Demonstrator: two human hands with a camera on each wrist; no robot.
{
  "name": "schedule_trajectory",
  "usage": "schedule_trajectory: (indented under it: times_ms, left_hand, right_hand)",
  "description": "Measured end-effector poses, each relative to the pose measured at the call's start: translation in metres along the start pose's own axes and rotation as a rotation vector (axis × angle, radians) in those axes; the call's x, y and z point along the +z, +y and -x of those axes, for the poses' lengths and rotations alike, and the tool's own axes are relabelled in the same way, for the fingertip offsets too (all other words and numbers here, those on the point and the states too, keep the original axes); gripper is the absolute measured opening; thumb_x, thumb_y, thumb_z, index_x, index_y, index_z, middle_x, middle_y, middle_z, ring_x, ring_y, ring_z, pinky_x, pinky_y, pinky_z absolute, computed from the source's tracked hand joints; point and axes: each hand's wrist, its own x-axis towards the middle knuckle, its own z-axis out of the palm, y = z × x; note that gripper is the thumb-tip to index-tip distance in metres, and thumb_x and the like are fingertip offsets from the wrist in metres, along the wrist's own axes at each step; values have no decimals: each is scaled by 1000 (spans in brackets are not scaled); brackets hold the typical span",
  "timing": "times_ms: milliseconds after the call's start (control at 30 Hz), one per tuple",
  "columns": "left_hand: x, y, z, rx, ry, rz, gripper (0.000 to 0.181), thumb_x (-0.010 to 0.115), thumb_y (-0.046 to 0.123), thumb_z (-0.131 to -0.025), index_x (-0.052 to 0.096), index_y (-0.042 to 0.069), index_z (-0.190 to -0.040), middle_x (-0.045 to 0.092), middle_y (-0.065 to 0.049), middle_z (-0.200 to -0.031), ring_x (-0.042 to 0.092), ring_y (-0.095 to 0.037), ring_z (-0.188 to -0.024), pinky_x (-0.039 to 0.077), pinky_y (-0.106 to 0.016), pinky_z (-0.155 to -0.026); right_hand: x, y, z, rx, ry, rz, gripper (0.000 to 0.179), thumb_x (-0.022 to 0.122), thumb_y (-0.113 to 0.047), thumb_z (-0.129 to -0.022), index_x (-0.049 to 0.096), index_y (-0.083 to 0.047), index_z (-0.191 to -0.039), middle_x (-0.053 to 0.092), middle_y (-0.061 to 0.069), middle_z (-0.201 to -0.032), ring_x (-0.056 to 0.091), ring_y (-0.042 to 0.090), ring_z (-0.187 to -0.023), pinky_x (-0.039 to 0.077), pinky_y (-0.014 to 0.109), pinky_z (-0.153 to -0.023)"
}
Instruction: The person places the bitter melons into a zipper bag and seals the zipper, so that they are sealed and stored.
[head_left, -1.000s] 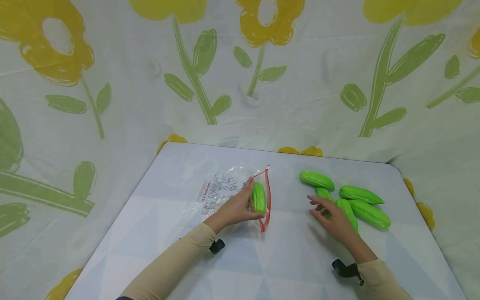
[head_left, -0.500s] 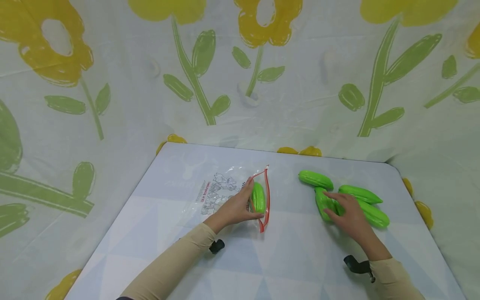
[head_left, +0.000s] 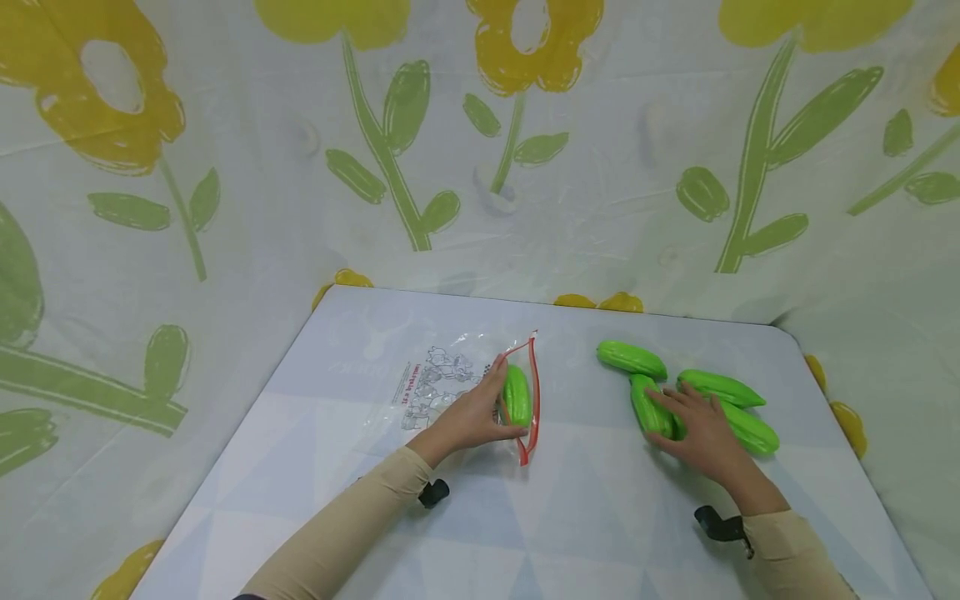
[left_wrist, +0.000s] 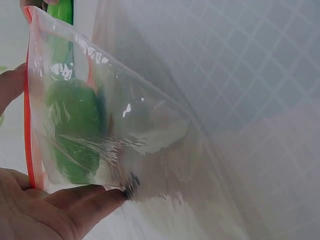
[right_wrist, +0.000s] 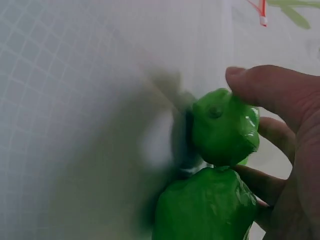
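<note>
My left hand (head_left: 472,414) holds the mouth of a clear zip bag (left_wrist: 150,130) with a red zip edge, thumb and fingers spread apart at its opening. Inside the bag, close to the mouth, lies a bright green cucumber (head_left: 517,396), seen through the plastic in the left wrist view. On the right, my right hand (head_left: 705,437) has its thumb and fingers about another green cucumber (right_wrist: 225,127) on the table. A second cucumber (right_wrist: 205,210) touches it from below in the right wrist view. The hand partly hides the cucumbers beneath it.
Near the right hand lie more cucumbers: one (head_left: 632,358) behind, another (head_left: 722,387) to the right and one (head_left: 750,429) beside that. The white-and-blue table (head_left: 577,517) ends at a flowered curtain (head_left: 600,233) at the back and sides.
The right hand has moved right and come down over the cucumbers, its thumb and fingers now around one. The left hand and the bag have stayed in place.
</note>
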Motion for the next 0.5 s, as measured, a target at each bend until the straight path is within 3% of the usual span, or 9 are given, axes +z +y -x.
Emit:
schedule_trajectory:
  times_ms: [133,500]
  left_hand:
    - [0,0,0,2,0,-2,121,82,50,-83,0,14,-165,-2,-1,-171,28,-27,-151,37,-42,-116]
    - [-1,2,0,-8,4,2,121,82,51,-82,3,11,-165,-1,-1,-171,26,-27,-152,38,-41,-116]
  right_hand:
    - [1,-1,0,13,-7,20,73,79,-39,-88,52,-9,-148,52,31,-143,26,56,-142,6,78,-112]
    - [22,-20,-14,-77,34,19,72,82,-41,-84,58,-10,-144,59,28,-137,35,53,-140,11,72,-115]
